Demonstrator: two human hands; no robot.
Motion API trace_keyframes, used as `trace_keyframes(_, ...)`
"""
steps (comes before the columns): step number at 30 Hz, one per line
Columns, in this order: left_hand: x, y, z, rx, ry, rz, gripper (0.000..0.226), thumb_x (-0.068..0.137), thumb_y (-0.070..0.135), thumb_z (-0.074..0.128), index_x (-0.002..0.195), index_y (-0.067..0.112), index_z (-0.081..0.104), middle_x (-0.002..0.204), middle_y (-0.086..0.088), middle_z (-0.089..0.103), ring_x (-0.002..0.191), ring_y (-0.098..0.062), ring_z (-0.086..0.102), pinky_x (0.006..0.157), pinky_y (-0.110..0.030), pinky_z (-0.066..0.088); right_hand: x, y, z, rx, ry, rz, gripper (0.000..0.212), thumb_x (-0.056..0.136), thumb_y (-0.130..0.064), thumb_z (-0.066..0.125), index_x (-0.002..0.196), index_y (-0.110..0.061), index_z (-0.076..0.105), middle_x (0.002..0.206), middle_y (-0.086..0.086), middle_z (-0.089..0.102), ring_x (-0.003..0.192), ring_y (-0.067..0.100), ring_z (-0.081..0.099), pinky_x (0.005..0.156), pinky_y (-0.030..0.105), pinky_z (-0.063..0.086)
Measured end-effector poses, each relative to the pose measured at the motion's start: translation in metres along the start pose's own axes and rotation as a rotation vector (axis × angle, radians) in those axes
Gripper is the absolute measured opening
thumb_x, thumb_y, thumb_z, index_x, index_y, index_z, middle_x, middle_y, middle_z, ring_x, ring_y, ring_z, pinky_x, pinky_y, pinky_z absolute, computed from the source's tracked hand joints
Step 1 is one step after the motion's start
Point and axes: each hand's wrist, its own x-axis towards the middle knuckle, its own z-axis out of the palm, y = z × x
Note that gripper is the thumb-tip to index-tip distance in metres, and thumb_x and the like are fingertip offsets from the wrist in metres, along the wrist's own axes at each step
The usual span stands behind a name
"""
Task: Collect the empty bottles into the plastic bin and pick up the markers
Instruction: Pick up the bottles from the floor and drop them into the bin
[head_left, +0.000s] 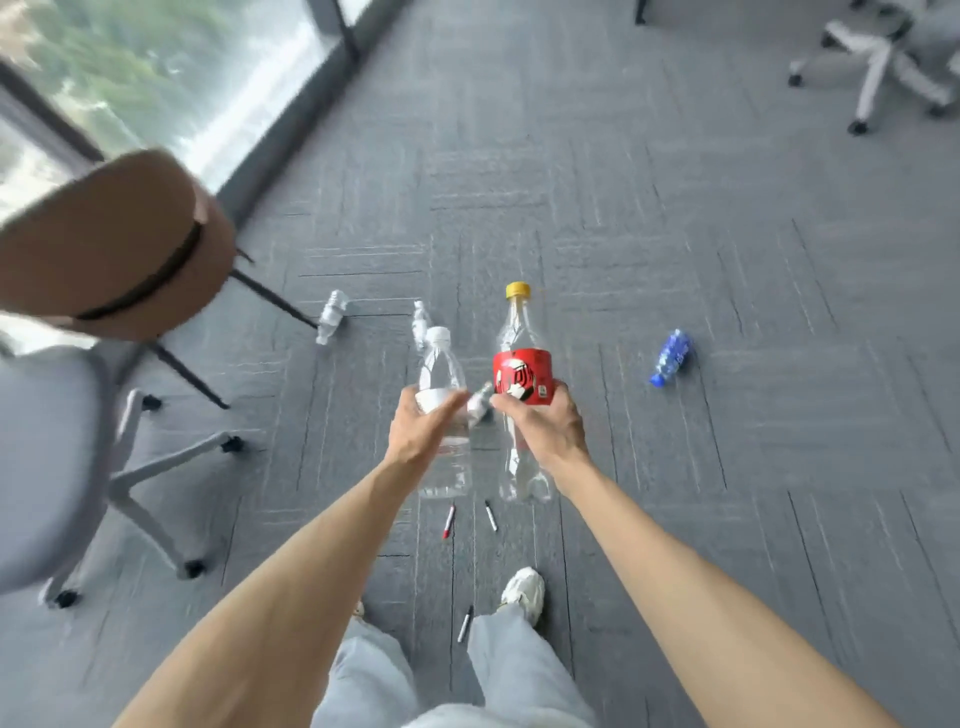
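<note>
The person stands on the grey carpet floor with both bare arms held out in front. The left hand has its fingers curled round a clear water bottle with a white cap, gripping it at the white label so it stands upright in the air. The right hand has its fingers wrapped round a taller red-labelled bottle with a yellow cap, thumb on the front of the label, also upright.

In the gap between the two sets of fingers a small crumpled bottle lies on the floor. Beyond the left fingers lies another clear bottle, and further left of them a crushed bottle beside the legs of a brown chair. Well to the right of the right fingers lies a blue bottle.

Below the fingers, nearer the person, a red marker and a black marker lie close together, apart. A third marker lies between the trouser legs, just beside a white shoe. A grey office chair, blurred, stands at the left
</note>
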Motion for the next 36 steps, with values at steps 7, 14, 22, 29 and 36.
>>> trace_keyframes(7,-0.077,-0.048,-0.180,-0.240,0.327,-0.073,0.074,0.056,0.066,0.073,0.111,0.022,0.049,0.094,0.007,0.060,0.089,-0.012,0.059,0.070,-0.024,0.042,-0.090,-0.043,0.155,-0.198,-0.272,-0.115,0.048,0.076,-0.043,0.079,0.112,-0.021,0.056,0.090,-0.002,0.068,0.080,0.015,0.062,0.077,0.032,0.052)
trace_keyframes(14,-0.139,-0.177,-0.361,-0.420,0.589,-0.157,0.086,0.046,0.075,0.073,0.109,0.019,0.060,0.100,-0.006,0.070,0.095,-0.026,0.068,0.085,-0.042,0.055,-0.206,-0.042,0.326,-0.350,-0.541,-0.241,0.050,0.075,-0.041,0.079,0.116,-0.022,0.057,0.091,-0.005,0.068,0.080,0.009,0.063,0.064,0.026,0.048)
trace_keyframes(22,-0.243,-0.296,-0.539,-0.643,0.855,-0.218,0.083,0.056,0.064,0.073,0.122,0.019,0.051,0.108,-0.003,0.065,0.099,-0.021,0.062,0.086,-0.035,0.049,-0.338,0.020,0.552,-0.495,-0.791,-0.248,0.058,0.053,-0.053,0.079,0.102,-0.028,0.060,0.095,0.006,0.075,0.077,0.020,0.072,0.073,0.044,0.062)
trace_keyframes(29,-0.301,-0.369,-0.684,-0.762,1.029,-0.313,0.089,0.064,0.053,0.074,0.137,0.012,0.043,0.113,-0.004,0.059,0.101,-0.020,0.057,0.085,-0.033,0.044,-0.434,0.030,0.706,-0.617,-1.015,-0.271,0.052,0.064,-0.047,0.079,0.108,-0.029,0.057,0.095,0.002,0.073,0.082,0.019,0.072,0.075,0.044,0.062)
trace_keyframes(36,-0.326,-0.437,-0.800,-0.879,1.331,-0.430,0.073,0.081,0.042,0.073,0.139,0.014,0.040,0.139,-0.012,0.047,0.115,-0.020,0.048,0.089,-0.030,0.036,-0.490,0.043,0.889,-0.764,-1.303,-0.286,0.047,0.066,-0.039,0.080,0.105,-0.022,0.059,0.090,0.006,0.071,0.070,0.018,0.065,0.068,0.041,0.060)
